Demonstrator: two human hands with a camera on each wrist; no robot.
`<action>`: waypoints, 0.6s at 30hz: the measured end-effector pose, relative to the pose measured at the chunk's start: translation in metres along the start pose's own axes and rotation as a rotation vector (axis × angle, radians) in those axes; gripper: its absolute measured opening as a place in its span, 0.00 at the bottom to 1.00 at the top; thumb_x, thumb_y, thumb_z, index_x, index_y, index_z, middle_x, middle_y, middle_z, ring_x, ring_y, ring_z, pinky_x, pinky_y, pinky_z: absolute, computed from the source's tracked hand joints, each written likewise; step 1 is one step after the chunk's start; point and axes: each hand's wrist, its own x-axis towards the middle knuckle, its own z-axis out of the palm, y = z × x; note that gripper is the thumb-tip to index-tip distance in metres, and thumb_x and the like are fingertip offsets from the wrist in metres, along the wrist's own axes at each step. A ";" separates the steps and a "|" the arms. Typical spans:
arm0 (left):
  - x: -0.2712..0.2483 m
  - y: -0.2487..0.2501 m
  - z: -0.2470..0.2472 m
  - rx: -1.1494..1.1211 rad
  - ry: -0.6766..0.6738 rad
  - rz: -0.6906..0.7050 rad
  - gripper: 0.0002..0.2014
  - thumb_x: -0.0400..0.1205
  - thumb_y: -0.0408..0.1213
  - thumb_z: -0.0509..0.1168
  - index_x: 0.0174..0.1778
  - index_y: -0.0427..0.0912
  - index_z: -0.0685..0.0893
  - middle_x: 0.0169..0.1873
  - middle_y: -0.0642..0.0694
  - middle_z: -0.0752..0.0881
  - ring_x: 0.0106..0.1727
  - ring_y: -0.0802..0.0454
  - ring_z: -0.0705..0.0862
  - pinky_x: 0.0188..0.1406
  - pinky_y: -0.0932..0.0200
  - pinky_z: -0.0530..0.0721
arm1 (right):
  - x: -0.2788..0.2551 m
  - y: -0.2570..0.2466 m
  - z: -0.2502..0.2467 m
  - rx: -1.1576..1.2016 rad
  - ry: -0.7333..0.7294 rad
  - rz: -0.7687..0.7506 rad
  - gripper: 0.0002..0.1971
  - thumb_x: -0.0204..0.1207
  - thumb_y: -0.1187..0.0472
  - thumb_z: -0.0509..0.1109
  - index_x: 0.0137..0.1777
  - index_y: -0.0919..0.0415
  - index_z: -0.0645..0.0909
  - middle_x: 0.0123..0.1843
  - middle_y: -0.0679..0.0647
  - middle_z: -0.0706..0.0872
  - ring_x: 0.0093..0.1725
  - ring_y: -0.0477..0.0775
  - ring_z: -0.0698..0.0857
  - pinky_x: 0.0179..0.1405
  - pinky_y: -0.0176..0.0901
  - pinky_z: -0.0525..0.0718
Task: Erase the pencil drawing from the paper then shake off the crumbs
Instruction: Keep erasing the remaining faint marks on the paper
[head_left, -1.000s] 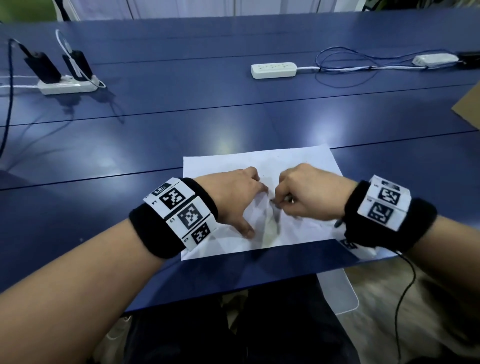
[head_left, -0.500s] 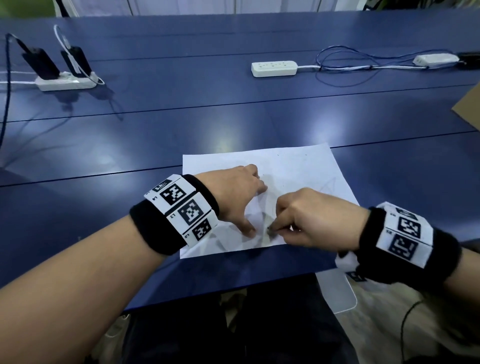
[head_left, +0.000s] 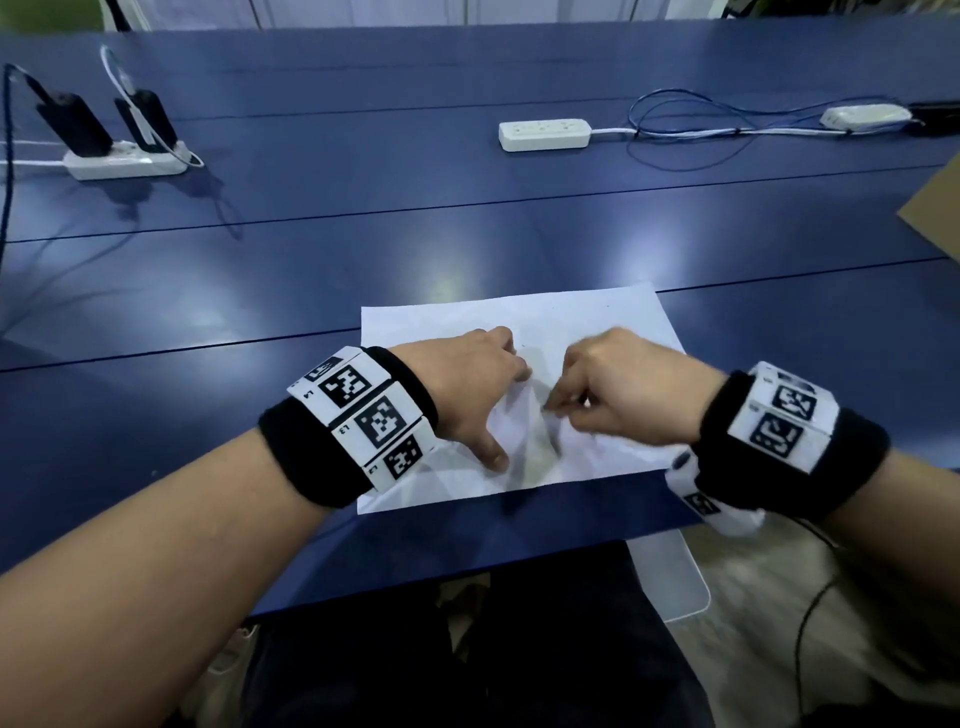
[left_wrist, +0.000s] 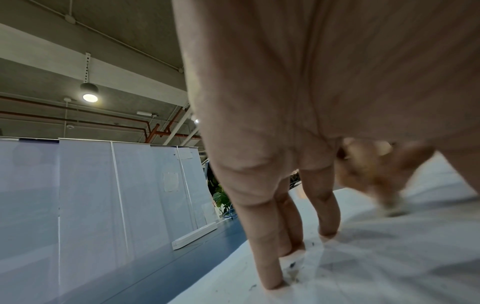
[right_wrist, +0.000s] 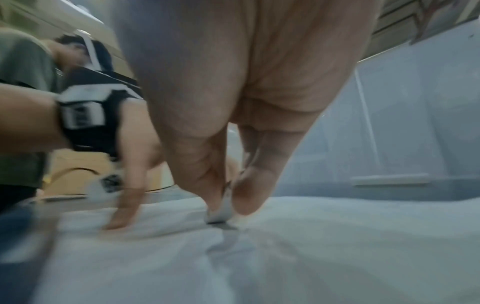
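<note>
Paper: white rectangular sheet of paper (head_left: 571, 317) flat at the near edge of the glossy dark blue table (head_left: 415, 249).
Left hand (head_left: 467, 384): at 9 o'clock on the sheet, straight fingertips (left_wrist: 272, 283) pressing it down.
Right hand (head_left: 618, 389): at 3 o'clock, pinching a small white eraser (right_wrist: 221, 214) against the sheet.
Crumbs: dark specks (left_wrist: 292, 265) beside the left fingertips.

From the head view, the eraser (right_wrist: 221, 207) is hidden under the right hand (head_left: 618, 395), which is blurred. The pencil drawing on the paper (head_left: 571, 317) is too faint to make out. A brown board (head_left: 935, 208) is cut off at the right edge.
</note>
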 end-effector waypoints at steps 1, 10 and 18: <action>0.000 0.000 0.000 0.002 0.000 0.002 0.47 0.62 0.64 0.76 0.75 0.47 0.72 0.67 0.47 0.71 0.66 0.47 0.75 0.65 0.47 0.79 | 0.003 0.004 -0.002 -0.003 0.022 0.031 0.13 0.70 0.61 0.69 0.51 0.49 0.90 0.43 0.51 0.89 0.41 0.50 0.83 0.48 0.42 0.81; 0.000 -0.001 0.001 0.009 -0.013 0.012 0.50 0.62 0.66 0.76 0.78 0.48 0.69 0.69 0.47 0.68 0.69 0.48 0.72 0.67 0.47 0.78 | 0.005 -0.002 0.000 -0.019 -0.012 0.014 0.13 0.69 0.61 0.69 0.50 0.48 0.90 0.41 0.49 0.89 0.39 0.47 0.81 0.45 0.40 0.80; -0.002 -0.001 0.001 0.020 -0.005 0.003 0.46 0.59 0.68 0.76 0.71 0.48 0.74 0.64 0.48 0.71 0.63 0.49 0.74 0.60 0.47 0.82 | -0.015 -0.037 0.010 -0.001 -0.171 -0.126 0.11 0.69 0.57 0.65 0.45 0.52 0.89 0.39 0.53 0.86 0.38 0.55 0.82 0.40 0.48 0.80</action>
